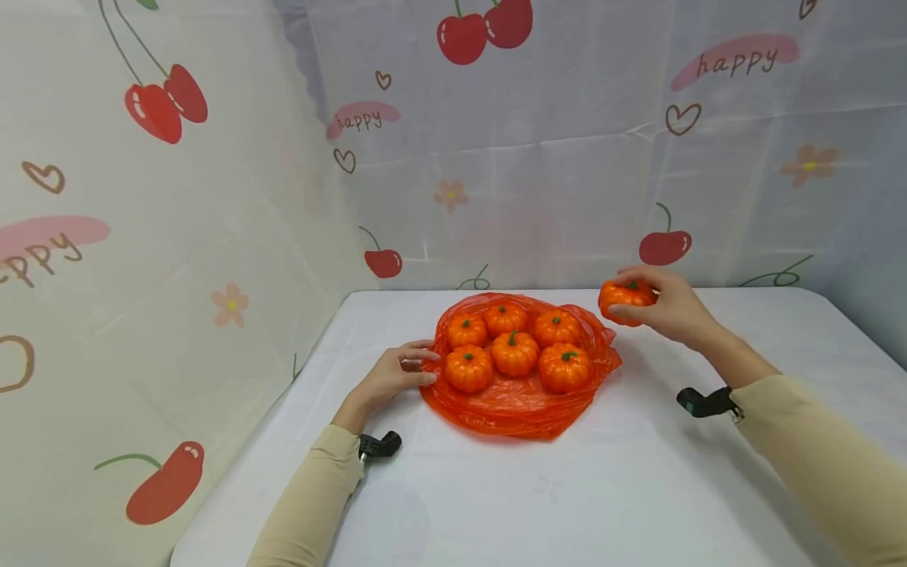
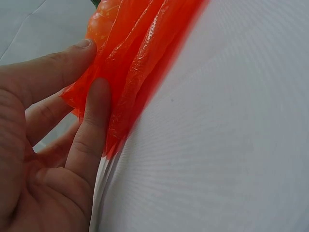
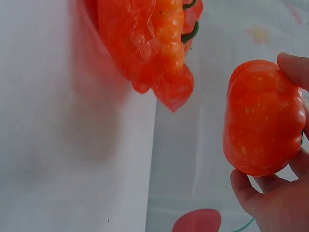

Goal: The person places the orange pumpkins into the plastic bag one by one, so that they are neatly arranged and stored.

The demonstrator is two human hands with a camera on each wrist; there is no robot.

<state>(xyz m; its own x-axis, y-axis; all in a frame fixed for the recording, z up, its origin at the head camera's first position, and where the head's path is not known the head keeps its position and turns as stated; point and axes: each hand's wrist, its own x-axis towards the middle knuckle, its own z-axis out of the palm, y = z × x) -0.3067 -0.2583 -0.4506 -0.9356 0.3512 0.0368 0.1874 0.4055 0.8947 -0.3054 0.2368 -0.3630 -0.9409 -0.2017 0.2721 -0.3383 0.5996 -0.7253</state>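
My right hand [image 1: 669, 307] grips a small orange pumpkin [image 1: 623, 303] with a green stem, thumb below and fingers over the top. It is held up to the right of a thin red plastic bag [image 1: 496, 409]. In the right wrist view, the pumpkin [image 3: 263, 118] shows its pale-flecked side between thumb and fingers. My left hand [image 1: 393, 374] lies at the bag's left edge, its fingertips against the plastic and thumb apart. The left wrist view shows these fingers [image 2: 99, 99] touching the crumpled bag [image 2: 140, 53]. Several more pumpkins [image 1: 515, 353] sit together on the opened-out bag.
The bag lies toward the back of a white-covered table [image 1: 453, 504]. Behind it hangs a pale curtain [image 1: 567, 181] printed with cherries, hearts and flowers, and another patterned curtain [image 1: 262, 228] closes off the left side. Black wrist cameras [image 1: 705, 402] sit by both sleeves.
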